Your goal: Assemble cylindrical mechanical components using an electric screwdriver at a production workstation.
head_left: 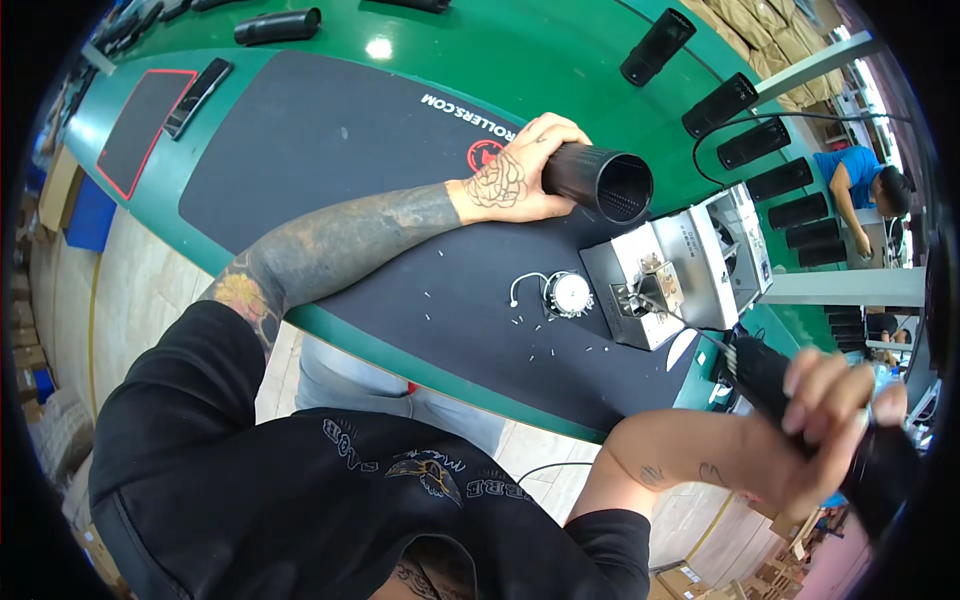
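Observation:
My left hand [515, 175] is wrapped round the closed end of a black perforated tube [583, 178], whose open mouth faces right, over the dark mat. In my right hand [830, 420] is a black electric screwdriver [755, 372], partly blurred. Its thin bit reaches left to the front pickup of a metal screw feeder [690, 262]; whether a screw sits on the tip is too small to tell. Between my arms a round white part [570, 294] with a short white cable lies on the mat, and several small screws [535, 355] are scattered near it.
The dark mat [300, 150] covers much of the green table [380, 75]. More black tubes [657, 47] stand or lie along its far and right sides. A phone [197, 98] rests by a red-edged pad [140, 130] at left. A co-worker in blue [845, 185] is at far right.

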### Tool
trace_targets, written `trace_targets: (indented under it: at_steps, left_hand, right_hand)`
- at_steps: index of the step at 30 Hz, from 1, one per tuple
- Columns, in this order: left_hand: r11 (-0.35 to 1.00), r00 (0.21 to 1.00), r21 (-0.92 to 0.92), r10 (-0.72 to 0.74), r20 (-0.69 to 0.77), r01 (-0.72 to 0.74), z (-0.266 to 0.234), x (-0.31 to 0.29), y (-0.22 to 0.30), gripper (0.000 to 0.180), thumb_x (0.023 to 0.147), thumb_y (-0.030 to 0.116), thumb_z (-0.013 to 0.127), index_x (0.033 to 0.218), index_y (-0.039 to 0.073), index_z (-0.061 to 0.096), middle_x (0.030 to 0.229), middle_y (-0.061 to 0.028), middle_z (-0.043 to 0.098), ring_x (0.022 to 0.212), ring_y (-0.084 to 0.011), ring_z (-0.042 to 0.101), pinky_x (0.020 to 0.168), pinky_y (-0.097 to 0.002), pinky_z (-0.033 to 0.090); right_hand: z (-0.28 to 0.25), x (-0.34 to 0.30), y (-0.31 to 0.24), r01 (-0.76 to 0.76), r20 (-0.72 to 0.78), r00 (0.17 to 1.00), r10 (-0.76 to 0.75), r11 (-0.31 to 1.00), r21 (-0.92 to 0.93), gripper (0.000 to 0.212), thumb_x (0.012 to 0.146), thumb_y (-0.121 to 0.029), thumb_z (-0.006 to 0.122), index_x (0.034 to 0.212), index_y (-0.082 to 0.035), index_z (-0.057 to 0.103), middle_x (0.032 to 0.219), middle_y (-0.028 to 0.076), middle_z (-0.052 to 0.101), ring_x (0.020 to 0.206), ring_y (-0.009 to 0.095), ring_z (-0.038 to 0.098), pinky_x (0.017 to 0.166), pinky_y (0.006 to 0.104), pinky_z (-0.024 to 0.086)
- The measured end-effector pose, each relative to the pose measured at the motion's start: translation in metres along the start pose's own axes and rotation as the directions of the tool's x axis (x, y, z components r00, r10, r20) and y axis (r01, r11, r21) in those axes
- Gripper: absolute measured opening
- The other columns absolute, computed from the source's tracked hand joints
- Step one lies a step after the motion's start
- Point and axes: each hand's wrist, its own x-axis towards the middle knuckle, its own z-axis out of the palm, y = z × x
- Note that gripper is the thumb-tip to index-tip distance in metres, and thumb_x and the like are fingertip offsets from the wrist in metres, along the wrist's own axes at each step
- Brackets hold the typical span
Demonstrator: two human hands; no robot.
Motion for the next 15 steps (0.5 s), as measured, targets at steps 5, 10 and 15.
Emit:
trace_targets:
  at_steps: [5, 10, 15]
  left_hand:
    - [1.0, 0.999, -0.006, 0.015, -0.042, -0.015, 0.001, 0.0, -0.005, 0.058, 0.06, 0.014, 0.082, 0.104, 0.007, 0.045, 0.103, -0.0084, 0.051, 0.098, -0.0234, 0.053, 0.084, -0.0332, 0.045]
    - [0.993, 0.999, -0.116, 0.032, -0.009, -0.033, 0.002, -0.001, -0.002, 0.06, 0.06, 0.01, 0.081, 0.106, 0.007, 0.042, 0.105, -0.0083, 0.053, 0.097, -0.021, 0.057, 0.084, -0.0327, 0.048]
    - [0.995, 0.999, -0.1, 0.033, 0.004, -0.032, 0.003, -0.004, -0.002, 0.06, 0.06, 0.01, 0.081, 0.106, 0.006, 0.042, 0.104, -0.008, 0.054, 0.097, -0.0211, 0.057, 0.085, -0.033, 0.048]
  right_hand:
    - [0.004, 0.003, 0.005, -0.034, 0.088, 0.995, 0.041, 0.996, -0.079, 0.026, 0.086, -0.014, 0.055, 0.099, -0.013, 0.032, 0.066, -0.001, 0.041, 0.051, 0.01, 0.042, 0.057, 0.0305, 0.037]
    - [-0.01, -0.001, -0.005, 0.079, -0.084, 0.996, -0.043, 0.861, 0.503, 0.024, 0.077, -0.005, 0.058, 0.094, -0.004, 0.042, 0.058, -0.004, 0.045, 0.05, 0.005, 0.045, 0.058, 0.0217, 0.037]
    - [0.005, -0.009, -0.004, 0.349, -0.266, 0.929, -0.256, 0.844, 0.408, 0.02, 0.072, -0.007, 0.059, 0.087, -0.005, 0.047, 0.056, -0.005, 0.046, 0.049, 0.005, 0.045, 0.057, 0.02, 0.038]
